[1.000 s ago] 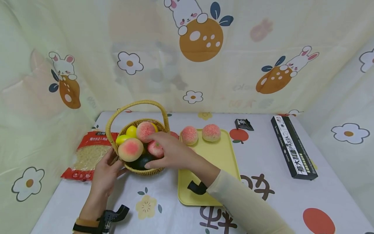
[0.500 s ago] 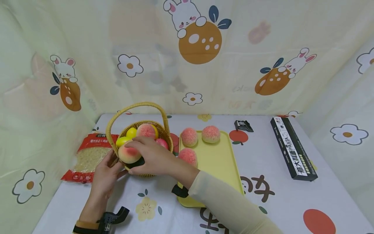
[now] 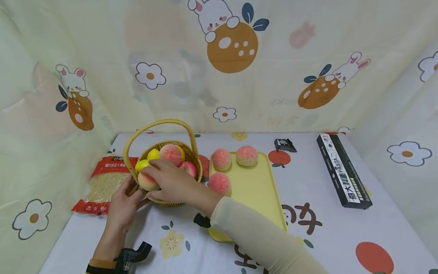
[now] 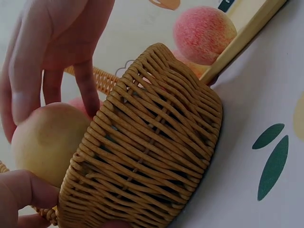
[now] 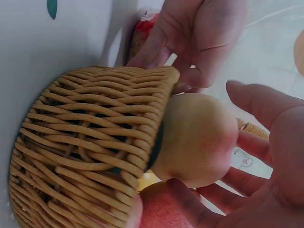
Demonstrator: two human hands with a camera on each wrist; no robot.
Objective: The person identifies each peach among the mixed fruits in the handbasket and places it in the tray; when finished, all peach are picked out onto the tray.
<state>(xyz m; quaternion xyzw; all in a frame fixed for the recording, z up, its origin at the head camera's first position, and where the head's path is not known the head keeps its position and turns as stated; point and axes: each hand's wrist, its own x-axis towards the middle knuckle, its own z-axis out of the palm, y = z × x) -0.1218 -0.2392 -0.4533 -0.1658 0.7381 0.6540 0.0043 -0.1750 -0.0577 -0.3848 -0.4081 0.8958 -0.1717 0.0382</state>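
Note:
A wicker basket (image 3: 193, 152) with a tall arched handle holds fruit on the left of the table. My left hand (image 3: 123, 205) grips its near left rim, thumb at the edge and a finger under the side. Over the basket, my right hand (image 3: 176, 182) spreads its fingers around a pale peach (image 5: 199, 137) with a pink blush. The thumb stands a little off that peach in the right wrist view. Behind it lie yellow lemons (image 3: 153, 154), another peach (image 3: 170, 154) and a pinkish-red round fruit (image 3: 189, 169). Something dark green shows through the weave.
A yellow tray (image 3: 256, 198) right of the basket bears three rough pink balls (image 3: 247, 155). A red-and-clear pasta bag (image 3: 106, 182) lies left of the basket. Farther right are a small black packet (image 3: 284, 145) and a long black pasta box (image 3: 343, 171).
My right hand has moved left across the basket, from the red fruit and dark green fruit to the front peach. Its arm has uncovered the third pink ball. My left hand stays put.

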